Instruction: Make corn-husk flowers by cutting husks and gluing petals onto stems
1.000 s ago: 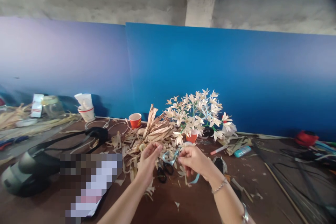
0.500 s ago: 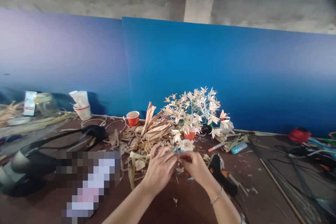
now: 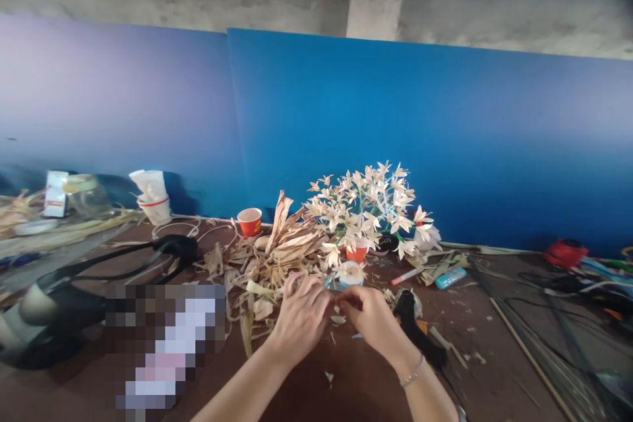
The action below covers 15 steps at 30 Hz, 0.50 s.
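My left hand (image 3: 305,310) and my right hand (image 3: 364,311) meet fingertip to fingertip above the brown table. Both are closed in a pinch. What lies between the fingers is too small to make out. Just beyond them a pale flower head (image 3: 349,271) shows in front of a roll of tape (image 3: 352,282). Behind stands a bunch of cream husk flowers (image 3: 363,204) on green and light blue stems, in an orange paper cup (image 3: 357,250). Dried corn husks (image 3: 291,244) are heaped beyond my left hand.
A black glue gun (image 3: 415,326) lies right of my right hand. Farther out are a blue bottle-like item (image 3: 451,278), a marker (image 3: 406,275) and a red cup (image 3: 250,223). At left sit a black strapped device (image 3: 54,316) and a white cup (image 3: 155,208). Cables (image 3: 539,310) run along the right.
My right hand and wrist have shifted slightly right, and its bracelet has moved a little. My left hand has stayed nearly in place. The view has tilted very slightly.
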Motion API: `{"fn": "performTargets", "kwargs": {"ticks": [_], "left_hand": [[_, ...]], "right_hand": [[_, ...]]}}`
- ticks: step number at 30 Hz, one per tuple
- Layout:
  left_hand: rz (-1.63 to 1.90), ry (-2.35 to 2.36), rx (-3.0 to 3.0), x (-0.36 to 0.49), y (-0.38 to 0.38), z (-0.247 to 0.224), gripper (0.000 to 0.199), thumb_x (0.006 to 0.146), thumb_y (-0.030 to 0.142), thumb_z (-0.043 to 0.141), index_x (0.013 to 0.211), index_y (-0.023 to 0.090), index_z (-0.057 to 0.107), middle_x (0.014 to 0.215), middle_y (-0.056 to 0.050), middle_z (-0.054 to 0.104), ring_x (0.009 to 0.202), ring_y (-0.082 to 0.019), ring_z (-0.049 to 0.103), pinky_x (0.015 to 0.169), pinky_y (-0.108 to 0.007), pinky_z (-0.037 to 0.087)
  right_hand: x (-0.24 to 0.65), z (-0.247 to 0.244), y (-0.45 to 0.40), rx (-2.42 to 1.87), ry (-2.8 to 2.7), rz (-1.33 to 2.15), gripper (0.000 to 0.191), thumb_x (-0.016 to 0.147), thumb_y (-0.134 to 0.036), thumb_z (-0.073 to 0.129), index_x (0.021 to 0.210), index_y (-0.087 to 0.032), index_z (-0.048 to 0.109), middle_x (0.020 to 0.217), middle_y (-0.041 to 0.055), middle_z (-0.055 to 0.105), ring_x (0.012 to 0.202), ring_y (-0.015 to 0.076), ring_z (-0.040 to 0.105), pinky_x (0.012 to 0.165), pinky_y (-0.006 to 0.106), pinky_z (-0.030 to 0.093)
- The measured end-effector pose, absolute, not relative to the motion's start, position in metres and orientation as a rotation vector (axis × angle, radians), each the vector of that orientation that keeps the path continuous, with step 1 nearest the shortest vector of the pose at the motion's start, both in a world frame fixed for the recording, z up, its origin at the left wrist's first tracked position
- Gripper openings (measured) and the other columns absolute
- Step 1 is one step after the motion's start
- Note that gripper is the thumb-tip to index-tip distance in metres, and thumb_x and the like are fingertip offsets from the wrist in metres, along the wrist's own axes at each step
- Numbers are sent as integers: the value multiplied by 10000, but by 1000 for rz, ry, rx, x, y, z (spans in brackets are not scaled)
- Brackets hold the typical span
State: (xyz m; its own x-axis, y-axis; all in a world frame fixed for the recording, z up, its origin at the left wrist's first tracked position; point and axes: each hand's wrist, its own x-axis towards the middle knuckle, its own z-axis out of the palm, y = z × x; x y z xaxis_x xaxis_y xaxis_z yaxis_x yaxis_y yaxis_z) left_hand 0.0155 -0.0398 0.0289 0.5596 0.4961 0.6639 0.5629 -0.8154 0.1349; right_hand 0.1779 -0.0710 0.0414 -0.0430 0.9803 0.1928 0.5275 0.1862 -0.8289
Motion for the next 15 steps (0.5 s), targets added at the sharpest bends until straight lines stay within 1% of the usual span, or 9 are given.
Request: {"fn": "performTargets", "kwargs": {"ticks": [4,7,11,15], "left_hand": [[-1190,-1029,-2723,18,-40,28,111,777,132,503,784,211,580,749,-25,644,873,-216,528,908,-414,237],[-1236,-1071,-2720,19,-40,29,93,759,145,527,767,217,586,722,-23,645,846,-214,539,899,-415,242],[-1274,-1121,-2711,19,-38,28,99,744,145,533,754,220,598,689,-26,636,806,-209,544,879,-406,265],[-1369,-1170,-2779,15,-33,28,133,759,167,535,815,236,634,712,-25,667,793,-210,551,842,-391,289]], "right_hand": [[177,47,-73,-1440,-1771,586,155,784,-184,481,711,-167,617,647,36,644,610,162,581,555,229,402],[176,47,-74,-1445,-1791,544,159,789,-174,472,712,-174,611,651,34,642,617,163,580,570,234,399],[175,45,-73,-1428,-1751,578,151,784,-183,479,713,-177,612,657,27,642,614,158,579,589,238,412],[177,41,-69,-1427,-1668,638,141,777,-216,492,719,-176,615,649,21,635,603,154,571,559,233,417]]}}
